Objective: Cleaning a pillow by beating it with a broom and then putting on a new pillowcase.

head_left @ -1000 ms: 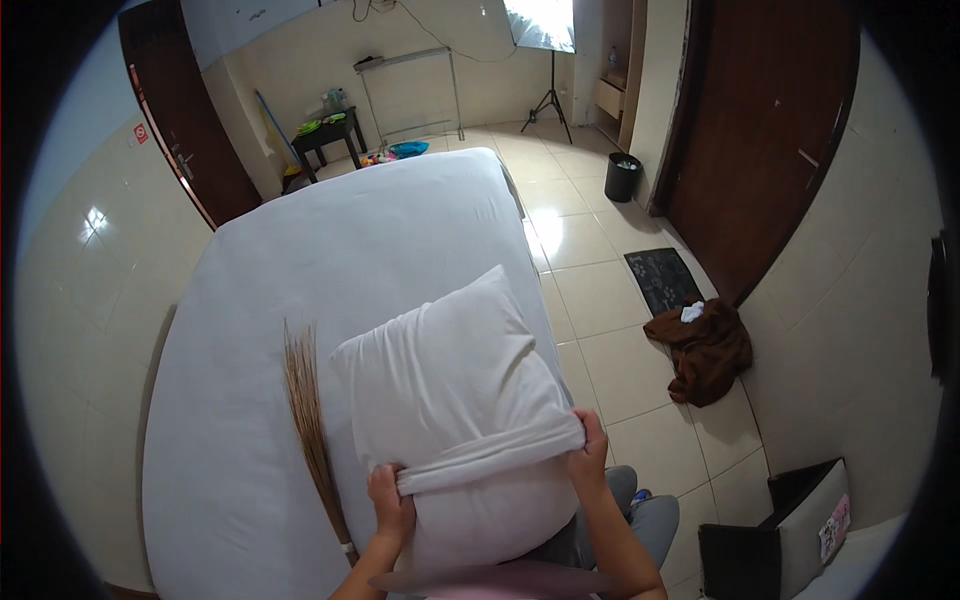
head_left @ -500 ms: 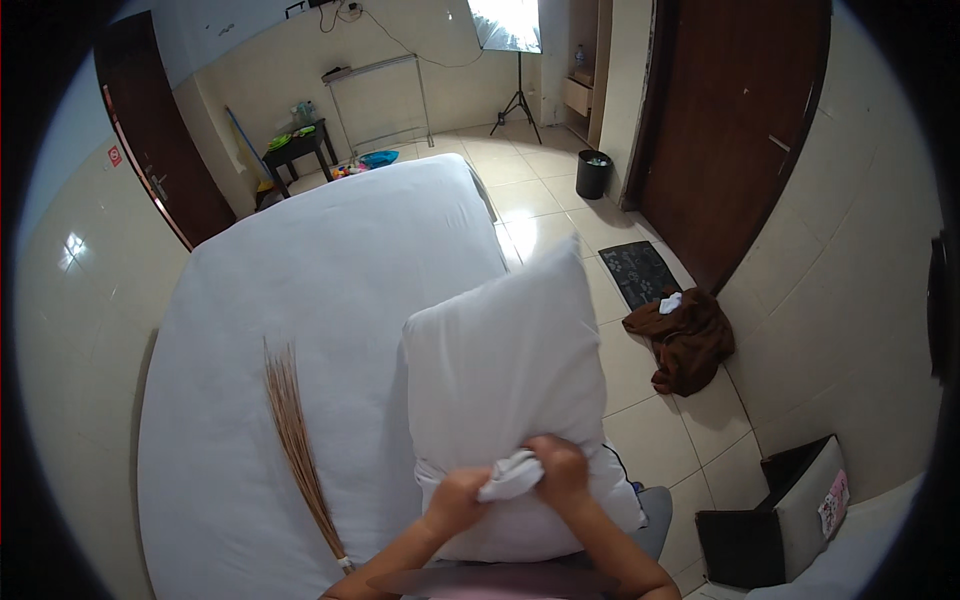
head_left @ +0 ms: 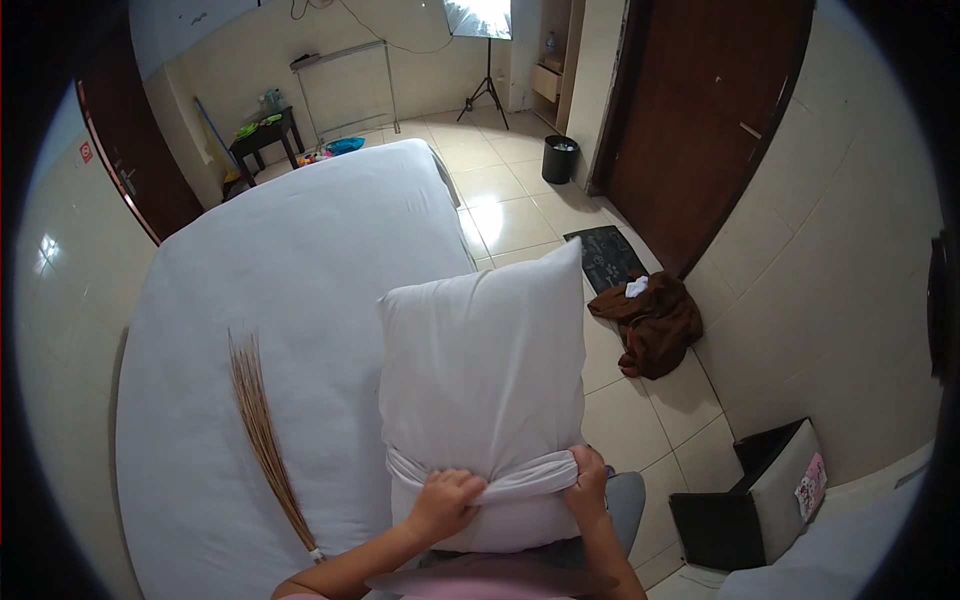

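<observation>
A white pillow (head_left: 480, 360) stands tilted up in front of me, its lower end near my lap. A white pillowcase covers its upper part, and the bunched hem of that case runs across the lower part. With my left hand (head_left: 447, 503) I grip the hem near its middle, fingers curled over the cloth. At the right edge of the pillow my right hand (head_left: 587, 478) is closed on the same hem. Below the hem the bare white end of the pillow shows. To the left, a stick broom (head_left: 265, 430) lies on the bed's white sheet (head_left: 190, 400).
Brown cloth (head_left: 655, 330) lies heaped on the tiled floor beside a dark mat (head_left: 606, 255). A black bin (head_left: 560, 160) and a lamp stand (head_left: 487, 90) are farther back. A black-and-white box-like thing (head_left: 745, 505) is at the lower right. A small dark table (head_left: 265, 135) stands beyond the bed.
My hands have moved apart along the hem, the right one out to the pillow's right edge. The bunched cloth has spread into a band. The whole view has shifted slightly.
</observation>
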The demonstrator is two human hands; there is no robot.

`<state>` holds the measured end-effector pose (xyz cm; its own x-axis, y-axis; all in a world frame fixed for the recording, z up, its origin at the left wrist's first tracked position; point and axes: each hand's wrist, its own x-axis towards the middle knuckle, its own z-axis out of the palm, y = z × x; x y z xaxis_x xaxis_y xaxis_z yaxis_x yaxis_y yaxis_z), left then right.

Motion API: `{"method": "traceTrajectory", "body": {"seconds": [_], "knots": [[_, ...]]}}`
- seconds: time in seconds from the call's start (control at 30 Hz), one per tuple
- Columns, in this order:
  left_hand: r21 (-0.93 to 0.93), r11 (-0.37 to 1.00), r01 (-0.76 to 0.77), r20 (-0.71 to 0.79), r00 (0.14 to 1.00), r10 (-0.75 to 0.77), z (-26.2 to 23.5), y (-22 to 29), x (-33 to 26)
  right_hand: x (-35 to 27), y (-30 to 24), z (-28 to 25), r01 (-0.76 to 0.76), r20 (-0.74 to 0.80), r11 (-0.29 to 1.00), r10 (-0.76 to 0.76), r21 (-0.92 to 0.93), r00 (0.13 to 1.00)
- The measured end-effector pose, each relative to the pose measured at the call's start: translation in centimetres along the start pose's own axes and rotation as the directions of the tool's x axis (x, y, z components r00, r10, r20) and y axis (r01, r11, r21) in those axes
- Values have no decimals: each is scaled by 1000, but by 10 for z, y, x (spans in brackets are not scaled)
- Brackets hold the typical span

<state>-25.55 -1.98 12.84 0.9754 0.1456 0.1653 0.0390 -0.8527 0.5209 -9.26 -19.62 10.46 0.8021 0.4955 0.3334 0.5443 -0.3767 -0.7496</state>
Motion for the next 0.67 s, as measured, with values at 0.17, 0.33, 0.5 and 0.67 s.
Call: {"method": "traceTrajectory", "body": {"seconds": [0.17, 0.33, 0.5, 0.67], "knots": [[-7, 1000, 28, -370, 929, -29, 1, -38, -2, 5, 5, -31, 240, 423, 969, -191, -66, 886], [-104, 952, 288, -393, 867, -305, 4, -81, -33, 10, 2, -21, 98, 220, 958, -37, -270, 975], [-67, 998, -21, -262, 965, 2, 3, -34, -54, 1, -17, 4, 259, 162, 932, -223, -253, 961], [70, 935, 349, -275, 907, -318, 8, -81, -76, -67, 7, -1, 500, 336, 866, -474, 10, 814]]}}
